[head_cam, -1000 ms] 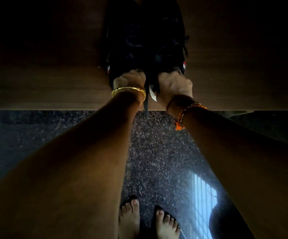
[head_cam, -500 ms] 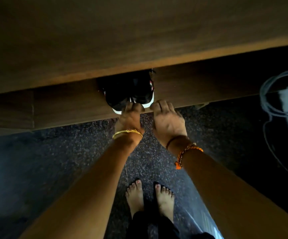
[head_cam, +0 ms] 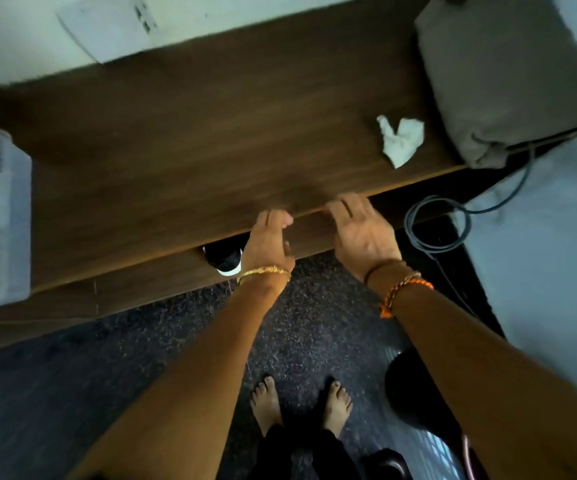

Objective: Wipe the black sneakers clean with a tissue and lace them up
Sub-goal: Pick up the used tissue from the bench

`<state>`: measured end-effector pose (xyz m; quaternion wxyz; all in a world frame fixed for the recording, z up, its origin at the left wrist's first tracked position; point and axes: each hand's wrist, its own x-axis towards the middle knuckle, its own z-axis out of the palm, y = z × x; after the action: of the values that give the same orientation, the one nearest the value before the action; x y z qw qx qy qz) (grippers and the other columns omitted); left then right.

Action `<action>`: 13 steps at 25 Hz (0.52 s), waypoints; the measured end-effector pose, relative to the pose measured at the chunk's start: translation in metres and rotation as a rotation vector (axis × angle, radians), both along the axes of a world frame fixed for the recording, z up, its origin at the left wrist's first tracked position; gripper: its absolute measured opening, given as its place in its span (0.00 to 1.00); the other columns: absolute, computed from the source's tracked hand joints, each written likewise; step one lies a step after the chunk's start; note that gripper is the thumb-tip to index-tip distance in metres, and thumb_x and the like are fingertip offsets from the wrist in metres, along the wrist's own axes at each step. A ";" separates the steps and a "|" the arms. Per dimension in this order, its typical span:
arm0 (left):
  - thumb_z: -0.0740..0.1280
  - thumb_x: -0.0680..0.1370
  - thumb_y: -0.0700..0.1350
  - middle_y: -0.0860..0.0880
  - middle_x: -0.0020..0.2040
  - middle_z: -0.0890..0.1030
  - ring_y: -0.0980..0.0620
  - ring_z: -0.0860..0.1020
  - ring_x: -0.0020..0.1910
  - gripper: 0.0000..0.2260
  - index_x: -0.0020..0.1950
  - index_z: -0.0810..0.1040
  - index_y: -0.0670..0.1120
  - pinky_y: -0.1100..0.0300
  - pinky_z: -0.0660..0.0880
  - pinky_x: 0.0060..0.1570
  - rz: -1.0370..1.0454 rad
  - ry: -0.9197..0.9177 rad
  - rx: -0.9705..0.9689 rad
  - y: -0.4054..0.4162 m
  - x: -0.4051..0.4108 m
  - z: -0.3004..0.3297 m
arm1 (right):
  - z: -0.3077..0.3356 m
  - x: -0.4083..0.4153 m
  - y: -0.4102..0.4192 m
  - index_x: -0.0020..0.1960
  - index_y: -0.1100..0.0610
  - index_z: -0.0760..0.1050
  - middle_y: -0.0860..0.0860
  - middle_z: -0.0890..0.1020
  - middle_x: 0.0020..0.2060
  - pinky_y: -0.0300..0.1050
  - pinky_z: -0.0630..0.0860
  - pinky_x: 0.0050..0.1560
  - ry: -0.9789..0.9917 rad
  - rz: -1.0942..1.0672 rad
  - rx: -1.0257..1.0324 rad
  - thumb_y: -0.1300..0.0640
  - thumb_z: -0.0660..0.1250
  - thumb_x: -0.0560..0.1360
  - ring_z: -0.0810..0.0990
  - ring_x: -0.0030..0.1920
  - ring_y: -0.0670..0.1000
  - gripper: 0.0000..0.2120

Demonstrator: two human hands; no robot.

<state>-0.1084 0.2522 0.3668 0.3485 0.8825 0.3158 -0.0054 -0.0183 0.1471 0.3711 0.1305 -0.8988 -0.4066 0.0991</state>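
Observation:
Only the heel of a black sneaker [head_cam: 224, 259] with a white sole shows, tucked on a lower shelf under the wooden table top [head_cam: 193, 140]. My left hand [head_cam: 268, 240] hovers just right of that heel, fingers loosely curled, holding nothing. My right hand [head_cam: 361, 228] is spread flat near the table's front edge, also empty. A crumpled white tissue [head_cam: 401, 140] lies on the table top to the right, well beyond my right hand. The other sneaker is hidden.
A grey cloth bag [head_cam: 508, 74] sits at the table's right end. A dark coiled cable [head_cam: 436, 223] hangs beside it. A translucent plastic bin [head_cam: 0, 216] stands at the left. My bare feet [head_cam: 301, 403] are on the speckled dark floor.
My view has risen from under the table to above it. Both hands have let go of the sneakers and drawn back toward the table's front edge. The table top and tissue have come into view.

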 end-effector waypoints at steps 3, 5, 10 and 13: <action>0.63 0.73 0.31 0.44 0.62 0.72 0.46 0.74 0.59 0.18 0.62 0.72 0.41 0.54 0.74 0.58 -0.049 0.002 0.032 0.000 0.033 0.018 | 0.016 0.034 0.003 0.62 0.63 0.69 0.63 0.69 0.63 0.57 0.74 0.56 -0.013 -0.238 0.084 0.68 0.60 0.72 0.69 0.61 0.63 0.19; 0.63 0.74 0.33 0.45 0.63 0.71 0.47 0.73 0.61 0.19 0.63 0.70 0.44 0.54 0.75 0.57 -0.084 0.032 0.066 -0.003 0.051 0.019 | 0.016 0.056 0.006 0.67 0.59 0.64 0.61 0.62 0.68 0.56 0.72 0.57 0.003 -0.378 0.090 0.66 0.58 0.74 0.65 0.66 0.61 0.21; 0.64 0.75 0.34 0.47 0.63 0.71 0.49 0.73 0.62 0.18 0.63 0.70 0.44 0.57 0.73 0.61 -0.108 0.058 0.050 -0.030 0.078 0.015 | -0.002 0.096 0.002 0.67 0.58 0.65 0.61 0.65 0.69 0.53 0.70 0.62 0.109 -0.443 -0.086 0.65 0.58 0.76 0.66 0.67 0.61 0.20; 0.63 0.75 0.33 0.45 0.62 0.73 0.47 0.74 0.60 0.16 0.61 0.73 0.43 0.55 0.73 0.61 -0.123 0.098 0.037 -0.040 0.082 0.008 | -0.012 0.098 -0.016 0.65 0.56 0.68 0.58 0.74 0.63 0.52 0.72 0.59 0.132 -0.402 -0.112 0.64 0.57 0.76 0.72 0.62 0.61 0.18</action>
<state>-0.0265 0.2119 0.3743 0.3151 0.9052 0.2779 -0.0641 0.0794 0.1313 0.3591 0.1237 -0.9593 -0.2035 0.1520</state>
